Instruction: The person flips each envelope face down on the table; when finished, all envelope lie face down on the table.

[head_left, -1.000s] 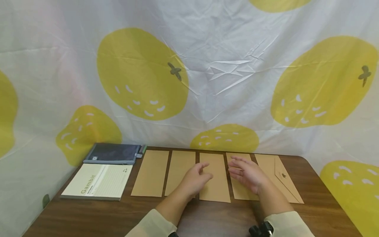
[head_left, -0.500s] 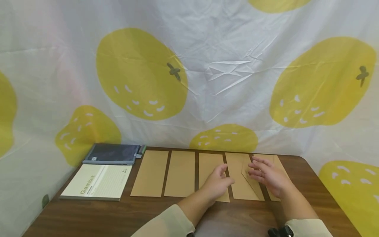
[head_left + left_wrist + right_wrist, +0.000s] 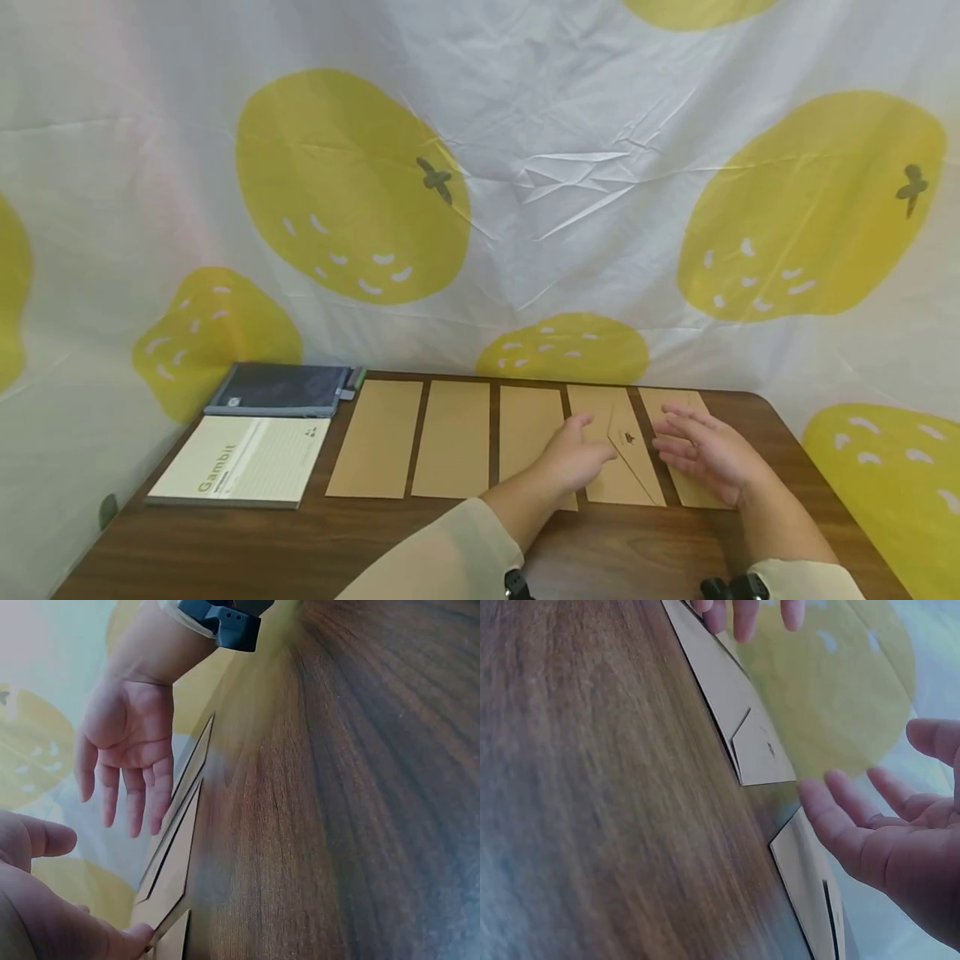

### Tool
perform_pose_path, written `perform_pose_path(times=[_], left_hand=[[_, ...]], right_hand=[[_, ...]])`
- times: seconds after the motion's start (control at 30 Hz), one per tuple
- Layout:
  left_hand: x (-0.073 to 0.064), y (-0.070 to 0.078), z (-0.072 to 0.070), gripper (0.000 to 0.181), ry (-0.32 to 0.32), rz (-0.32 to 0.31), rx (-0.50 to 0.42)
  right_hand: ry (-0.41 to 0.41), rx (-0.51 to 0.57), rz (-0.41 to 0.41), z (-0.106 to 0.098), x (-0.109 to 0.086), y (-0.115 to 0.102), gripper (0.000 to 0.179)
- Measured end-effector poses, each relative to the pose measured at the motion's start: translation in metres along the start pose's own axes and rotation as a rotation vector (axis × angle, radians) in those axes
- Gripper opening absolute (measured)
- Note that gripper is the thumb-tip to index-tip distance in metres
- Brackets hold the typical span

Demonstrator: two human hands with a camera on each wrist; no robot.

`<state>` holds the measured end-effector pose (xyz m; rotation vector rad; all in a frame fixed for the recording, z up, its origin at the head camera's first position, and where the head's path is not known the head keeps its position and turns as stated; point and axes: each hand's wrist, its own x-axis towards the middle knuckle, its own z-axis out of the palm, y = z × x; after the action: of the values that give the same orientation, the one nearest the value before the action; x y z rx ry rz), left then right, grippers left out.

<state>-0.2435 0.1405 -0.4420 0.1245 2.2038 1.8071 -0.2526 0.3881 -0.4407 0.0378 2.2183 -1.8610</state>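
Note:
A row of brown paper envelopes lies flat on the table. My left hand (image 3: 577, 454) hovers between the third envelope (image 3: 528, 425) and the fourth envelope (image 3: 626, 467), thumb and fingers spread apart. The fourth has a pointed flap with a small dark emblem facing up. Over the rightmost envelope (image 3: 693, 483) my right hand (image 3: 708, 454) is held palm toward the left, fingers loosely extended, hiding much of that envelope. Both hands hold nothing. In the left wrist view, the right hand (image 3: 135, 742) faces the left hand (image 3: 60, 907) across the envelopes.
Left of the row lie two plain envelopes (image 3: 375, 437) (image 3: 452, 437). Farther left are a cream notebook (image 3: 247, 458) marked "Gambit" and a dark blue zip pouch (image 3: 281, 389) behind it. A white cloth (image 3: 540, 275) with yellow fruit prints hangs behind the wooden table (image 3: 225, 550).
Both hands have moved to the right along the row, staying apart. The fourth envelope's flap and emblem have come into sight, while the rightmost one is now partly covered. The envelopes keep their places.

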Motion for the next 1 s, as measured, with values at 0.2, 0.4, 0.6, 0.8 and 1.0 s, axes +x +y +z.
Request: perform_pose_path(times=[0.2,0.4,0.6,0.8,1.0], left_hand=[[0.004,0.0,0.004,0.069,0.013,-0.011,0.012],[0.004,0.001,0.005,0.068,0.007,-0.007,0.031],[0.002,0.0,0.009,0.068,0.025,0.02,0.063],[-0.001,-0.002,0.015,0.067,0.036,0.03,0.086],[-0.003,0.001,0.02,0.07,0.034,0.068,0.061]], right_hand=[[-0.035,0.034,0.03,0.004,0.0,0.001,0.079],[-0.035,0.064,0.033,0.003,-0.001,0.001,0.077],[-0.044,0.112,0.014,-0.004,-0.001,0.004,0.075],[-0.065,0.074,-0.033,-0.002,-0.001,0.004,0.071],[-0.085,0.0,-0.076,0.009,-0.002,-0.003,0.069]])
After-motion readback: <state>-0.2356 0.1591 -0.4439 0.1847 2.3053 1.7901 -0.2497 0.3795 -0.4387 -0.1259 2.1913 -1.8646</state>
